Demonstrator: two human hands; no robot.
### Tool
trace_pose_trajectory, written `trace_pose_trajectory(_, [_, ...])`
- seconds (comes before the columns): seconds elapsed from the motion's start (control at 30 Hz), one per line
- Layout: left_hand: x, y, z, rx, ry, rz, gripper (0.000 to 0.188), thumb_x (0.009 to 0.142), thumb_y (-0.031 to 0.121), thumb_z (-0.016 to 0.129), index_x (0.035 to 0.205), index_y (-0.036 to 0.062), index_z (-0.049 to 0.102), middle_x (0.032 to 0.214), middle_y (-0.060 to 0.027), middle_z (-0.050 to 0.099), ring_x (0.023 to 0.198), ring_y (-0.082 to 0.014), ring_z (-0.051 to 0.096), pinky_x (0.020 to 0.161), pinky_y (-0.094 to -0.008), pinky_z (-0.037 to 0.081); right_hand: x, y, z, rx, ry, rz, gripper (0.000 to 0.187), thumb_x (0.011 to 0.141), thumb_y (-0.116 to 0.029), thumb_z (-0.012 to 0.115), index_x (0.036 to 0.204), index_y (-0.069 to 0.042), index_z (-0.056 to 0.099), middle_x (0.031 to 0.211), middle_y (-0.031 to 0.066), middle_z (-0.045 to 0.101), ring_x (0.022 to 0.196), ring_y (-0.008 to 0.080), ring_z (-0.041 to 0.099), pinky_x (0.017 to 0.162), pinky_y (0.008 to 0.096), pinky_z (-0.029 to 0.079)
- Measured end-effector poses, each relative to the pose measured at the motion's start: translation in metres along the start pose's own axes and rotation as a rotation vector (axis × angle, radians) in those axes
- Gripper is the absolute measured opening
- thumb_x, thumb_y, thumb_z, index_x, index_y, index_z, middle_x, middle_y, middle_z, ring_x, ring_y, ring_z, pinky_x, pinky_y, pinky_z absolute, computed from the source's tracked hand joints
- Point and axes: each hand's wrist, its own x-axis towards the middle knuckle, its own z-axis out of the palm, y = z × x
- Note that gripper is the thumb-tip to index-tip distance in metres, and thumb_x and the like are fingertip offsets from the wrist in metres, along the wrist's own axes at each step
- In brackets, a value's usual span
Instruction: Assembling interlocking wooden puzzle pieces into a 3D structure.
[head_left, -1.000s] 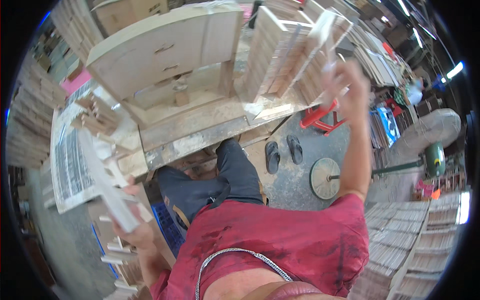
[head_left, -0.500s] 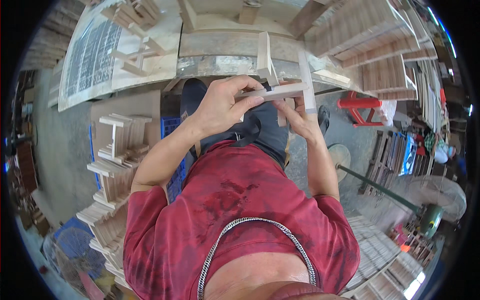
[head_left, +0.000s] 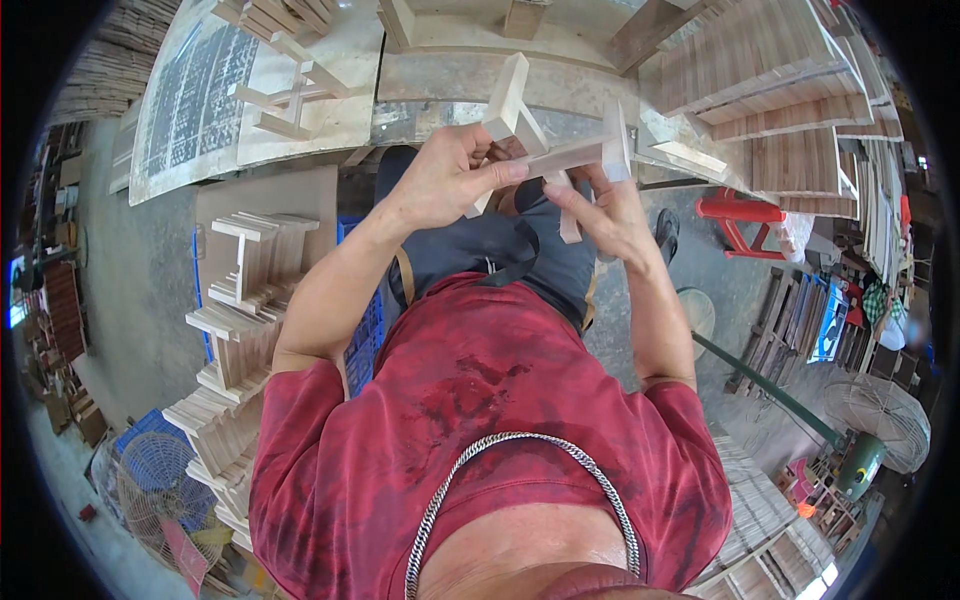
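Over my lap I hold a pale wooden frame (head_left: 572, 157), made of a crossbar with short bars set crosswise at its ends. My left hand (head_left: 447, 182) is closed round its left end, the thumb lying along the crossbar. At the other end my right hand (head_left: 607, 213) grips it from below, thumb up against a short bar and the other fingers partly hidden behind the wood. The frame is tilted, with one end bar standing up beyond my left fingers. A similar wooden frame (head_left: 297, 92) lies on the workbench (head_left: 450, 80) ahead to the left.
Stacks of wooden boards (head_left: 760, 70) fill the bench's right side. Piled wooden frames (head_left: 245, 260) stand at my left by a blue crate (head_left: 365, 330). To the right are a red stool (head_left: 740, 215) and a standing fan (head_left: 875, 425); another fan (head_left: 165, 490) is at lower left.
The frame has been turned in my hands, so its end bars now lean differently. My left fingers have shifted toward its left end. My view has swung slightly left.
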Motion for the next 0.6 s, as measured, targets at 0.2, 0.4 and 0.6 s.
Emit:
trace_pose_trajectory(0.2, [0.003,0.012,-0.004,0.229,-0.057,0.02,0.039,0.098,0.026,0.068,0.116,-0.0079,0.064,0.096,-0.0094,0.071,0.088,-0.0136,0.067,0.079,-0.0288,0.054,0.003,0.007,0.0,0.004,-0.044,0.039,0.033,0.093,-0.014,0.073,0.119,0.003,0.064,0.095,0.0077,0.072,0.076,0.0105,0.065,0.064,0.0279,0.051])
trace_pose_trajectory(0.4, [0.007,0.02,-0.012,0.078,-0.167,-0.088,0.039,0.098,0.028,0.068,0.116,-0.0066,0.064,0.096,-0.0093,0.07,0.085,-0.0144,0.066,0.079,-0.0298,0.053,0.015,0.012,-0.002,0.187,-0.115,0.135,0.037,0.093,-0.019,0.075,0.119,0.005,0.064,0.093,0.0055,0.07,0.075,0.0089,0.062,0.063,0.0272,0.05])
trace_pose_trajectory(0.6, [0.011,0.009,-0.01,0.085,-0.118,-0.097,0.041,0.091,0.03,0.076,0.109,-0.0068,0.067,0.089,-0.0085,0.071,0.072,-0.0128,0.067,0.062,-0.0275,0.053,0.018,0.016,-0.005,0.183,-0.147,0.176,0.035,0.094,-0.022,0.075,0.115,0.005,0.066,0.089,0.0046,0.07,0.073,0.008,0.059,0.062,0.0258,0.048])
